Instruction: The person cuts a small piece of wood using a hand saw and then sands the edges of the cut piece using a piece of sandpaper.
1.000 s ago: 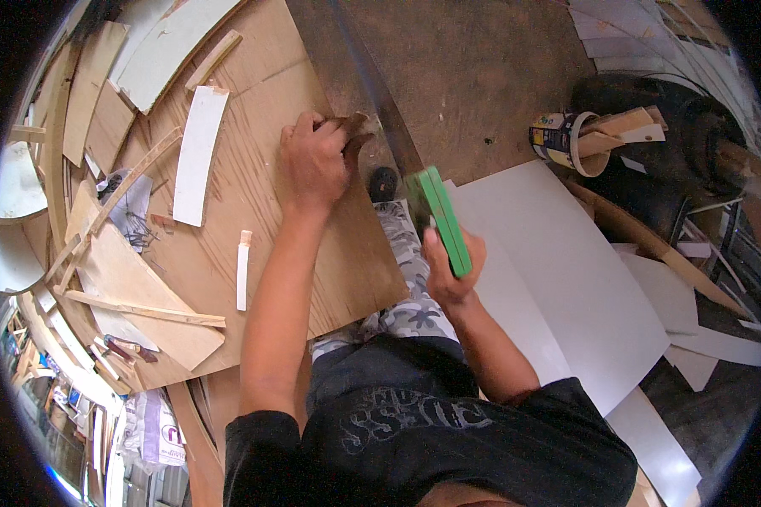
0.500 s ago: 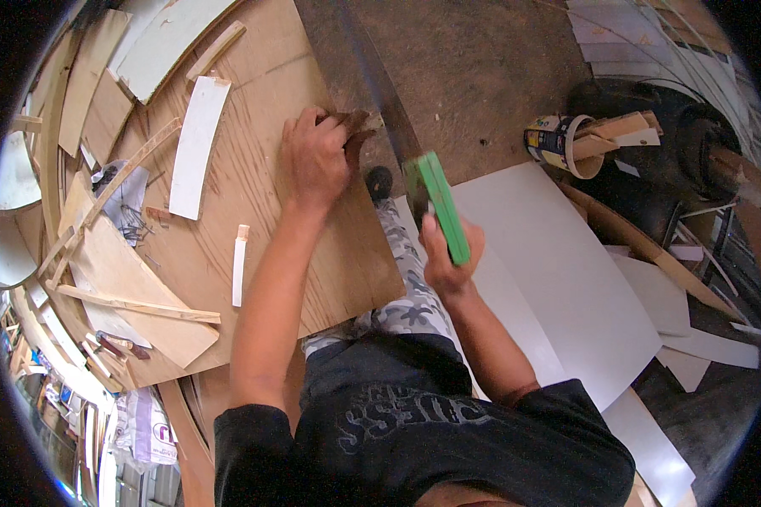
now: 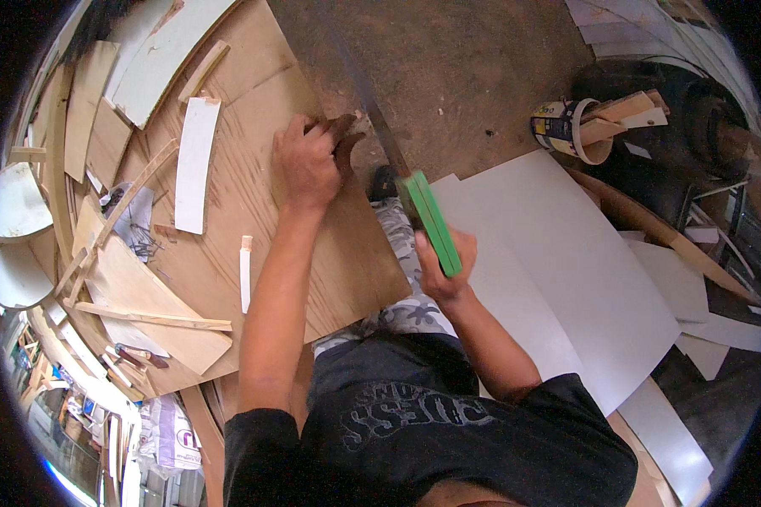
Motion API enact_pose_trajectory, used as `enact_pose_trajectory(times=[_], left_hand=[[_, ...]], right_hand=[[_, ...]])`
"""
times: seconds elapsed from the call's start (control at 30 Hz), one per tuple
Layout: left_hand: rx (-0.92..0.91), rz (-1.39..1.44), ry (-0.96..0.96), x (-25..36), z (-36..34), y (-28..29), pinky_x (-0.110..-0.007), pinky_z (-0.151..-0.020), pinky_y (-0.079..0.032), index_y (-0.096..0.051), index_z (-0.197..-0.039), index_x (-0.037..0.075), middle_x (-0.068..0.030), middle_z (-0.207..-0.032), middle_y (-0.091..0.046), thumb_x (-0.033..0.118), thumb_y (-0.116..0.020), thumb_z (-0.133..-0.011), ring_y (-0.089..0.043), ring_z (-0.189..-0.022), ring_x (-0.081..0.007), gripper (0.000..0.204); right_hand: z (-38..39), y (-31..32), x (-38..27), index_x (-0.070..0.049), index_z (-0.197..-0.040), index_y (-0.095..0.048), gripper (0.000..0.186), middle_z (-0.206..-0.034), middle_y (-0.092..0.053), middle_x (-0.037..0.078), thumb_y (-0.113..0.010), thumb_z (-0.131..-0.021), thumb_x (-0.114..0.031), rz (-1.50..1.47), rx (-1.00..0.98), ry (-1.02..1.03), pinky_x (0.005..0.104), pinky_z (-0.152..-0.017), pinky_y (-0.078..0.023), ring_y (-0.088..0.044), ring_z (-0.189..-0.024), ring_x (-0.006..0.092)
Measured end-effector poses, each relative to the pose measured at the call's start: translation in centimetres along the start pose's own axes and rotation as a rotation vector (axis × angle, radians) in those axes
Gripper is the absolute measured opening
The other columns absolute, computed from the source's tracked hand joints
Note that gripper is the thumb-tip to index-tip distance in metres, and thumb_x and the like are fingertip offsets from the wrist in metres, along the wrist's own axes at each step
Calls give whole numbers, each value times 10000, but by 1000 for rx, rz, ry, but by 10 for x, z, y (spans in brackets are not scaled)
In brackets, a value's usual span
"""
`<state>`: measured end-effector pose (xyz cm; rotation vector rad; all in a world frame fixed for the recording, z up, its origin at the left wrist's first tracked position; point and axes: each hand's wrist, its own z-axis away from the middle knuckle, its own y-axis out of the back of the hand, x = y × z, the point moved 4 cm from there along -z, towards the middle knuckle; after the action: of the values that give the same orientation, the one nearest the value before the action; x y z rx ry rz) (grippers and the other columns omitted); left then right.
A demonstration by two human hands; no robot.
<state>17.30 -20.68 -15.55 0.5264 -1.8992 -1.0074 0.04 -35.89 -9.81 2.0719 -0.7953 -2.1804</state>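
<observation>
My left hand [image 3: 303,165] is closed on a dark brown, curved piece of wood [image 3: 345,138] that juts past the edge of the plywood tabletop [image 3: 347,262]. In my right hand [image 3: 450,269] is a handsaw [image 3: 434,221], gripped by its green handle. Its long dark blade points away from me and lies just right of the brown piece. Whether the teeth touch the wood, I cannot tell. A white strip [image 3: 198,165] and a smaller white-faced stick [image 3: 245,275] rest on the plywood left of my left arm.
Thin curved strips [image 3: 152,315], nails [image 3: 146,245] and plywood offcuts [image 3: 110,279] crowd the table's left side. Large white sheets [image 3: 558,253] lie on the right. Beyond them a bucket [image 3: 596,152] holds wood scraps. My leg [image 3: 402,245] is beside the table edge, below the saw.
My right hand and the saw have shifted slightly back toward me and left. My left hand keeps its hold on the brown wood. The whole view has tilted a little.
</observation>
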Motion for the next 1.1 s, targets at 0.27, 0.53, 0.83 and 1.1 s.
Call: enact_pose_trajectory(times=[0.27, 0.53, 0.83, 1.1], left_hand=[[104, -1, 5, 1, -1, -3, -401, -769, -414, -828, -1019, 160, 17, -824, -719, 297, -828, -812, -617, -887, -218, 248], [69, -85, 31, 3, 0, 0, -402, -773, -418, -825, -1035, 184, 15, -827, -712, 256, -813, -828, -618, -886, -224, 220], [11, -165, -1, 2, -4, -1, -448, -828, -464, -787, -1085, 136, -70, -931, -739, 186, -765, -860, -650, -963, -290, 232], [-114, -149, -110, -11, -39, -6, -492, -923, -489, -712, -1102, 5, -136, -1019, -730, 129, -731, -861, -634, -1040, -343, 271]], right_hand=[[-3, 4, -1, 33, -839, -665, 119, -652, -569, 125, -668, -892, -73, 56, -13, -11, 362, -516, -442, -556, -523, 260], [13, 10, -13, 13, -739, -546, 227, -604, -451, 104, -660, -908, -86, 60, 16, -19, 370, -496, -372, -423, -490, 242], [41, 31, -16, 10, -767, -583, 184, -606, -471, 100, -661, -915, -66, -3, 6, -53, 374, -491, -366, -453, -486, 248], [15, 18, -16, -17, -791, -661, 160, -623, -551, 129, -742, -899, -102, -61, 62, -49, 387, -485, -436, -566, -489, 282]])
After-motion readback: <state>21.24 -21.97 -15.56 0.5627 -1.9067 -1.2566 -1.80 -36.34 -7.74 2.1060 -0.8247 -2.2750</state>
